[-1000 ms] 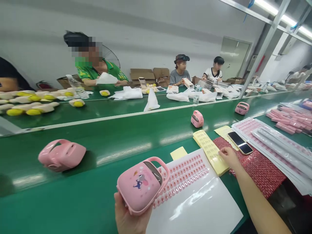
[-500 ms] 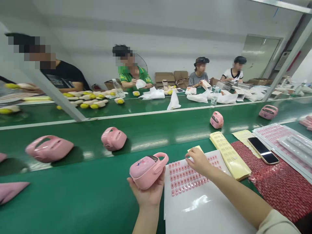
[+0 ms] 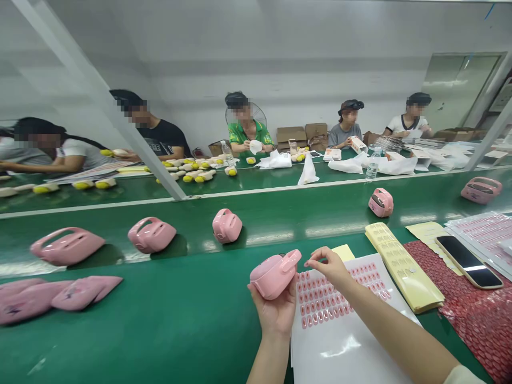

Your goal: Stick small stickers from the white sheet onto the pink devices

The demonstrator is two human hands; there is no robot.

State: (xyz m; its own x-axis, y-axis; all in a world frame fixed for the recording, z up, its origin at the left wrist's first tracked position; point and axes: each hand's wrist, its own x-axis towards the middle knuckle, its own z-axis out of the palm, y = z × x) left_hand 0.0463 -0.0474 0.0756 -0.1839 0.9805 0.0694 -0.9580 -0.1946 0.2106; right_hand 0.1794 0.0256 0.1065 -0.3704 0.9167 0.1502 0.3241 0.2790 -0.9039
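Note:
My left hand [image 3: 276,314] is wrapped from below around a pink plastic case with a loop handle [image 3: 272,277], held tilted above the green table. A small pink oval sticker [image 3: 307,264] shows at the pinched fingertips of my right hand [image 3: 330,269], just right of the case's handle. Under my right forearm lies a white sheet [image 3: 344,346] with rows of pink oval stickers [image 3: 320,304]. The face of the case turned away from me is mostly hidden.
More pink cases [image 3: 152,234] stand along the green belt [image 3: 280,213]. Pink curved pieces [image 3: 80,293] lie at left. To the right are yellow sticker strips [image 3: 404,266], a phone [image 3: 468,261] and red bubble wrap [image 3: 472,320]. Several people work across the belt.
The view has swung left, so things sit further right. The held case has turned, with its handle toward my right hand. A pink sticker now shows in my right fingertips, away from the sheet.

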